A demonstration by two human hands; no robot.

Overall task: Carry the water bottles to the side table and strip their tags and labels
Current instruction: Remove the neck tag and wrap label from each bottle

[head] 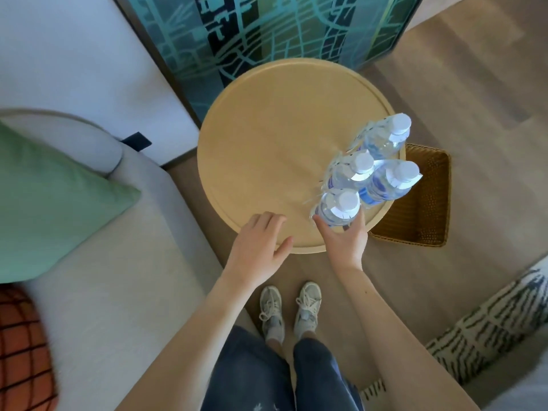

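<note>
On the round side table [275,137], toward its right edge, I see four water bottles [367,173] standing upright in a tight cluster, caps up. My right hand [345,235] wraps the nearest bottle [338,207] low down, thumb on one side and fingers curled round the other, probably to steady it or draw it out for stripping. My left hand [259,240] hovers loose and empty over the table's near rim, likely ready to brace. A wicker basket [421,200] sits just beside the table (handy for torn labels, I'd guess).
</note>
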